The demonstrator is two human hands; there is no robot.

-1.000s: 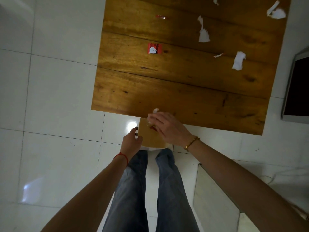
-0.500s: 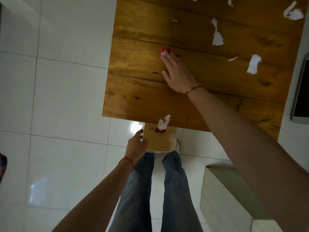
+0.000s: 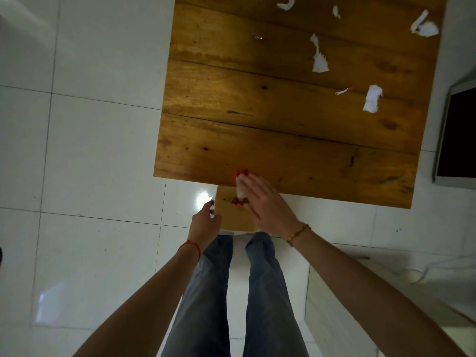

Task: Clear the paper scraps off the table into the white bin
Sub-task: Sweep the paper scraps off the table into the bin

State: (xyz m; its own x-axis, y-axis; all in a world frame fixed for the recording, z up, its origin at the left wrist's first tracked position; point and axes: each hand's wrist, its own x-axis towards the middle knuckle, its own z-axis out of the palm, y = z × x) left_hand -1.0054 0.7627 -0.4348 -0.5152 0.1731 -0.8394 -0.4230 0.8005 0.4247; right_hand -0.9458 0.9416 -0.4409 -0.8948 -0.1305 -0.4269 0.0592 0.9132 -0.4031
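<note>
The wooden table carries several white paper scraps: a long one, one further right, and a crumpled one at the far right. A thin red-white sliver and a tiny scrap also lie there. The white bin sits under the table's near edge and holds white and red scraps. My left hand grips the bin's left rim. My right hand is flat with its fingers out over the bin, its fingertips touching a red scrap at the table's edge.
A dark screen with a pale frame lies on the white tiled floor to the right of the table. A pale box and a white cable are at the lower right. My legs in jeans stand just behind the bin.
My right hand has pulled back from the middle of the table to its near edge, and the red scrap has come with it. My left hand has stayed on the bin's rim.
</note>
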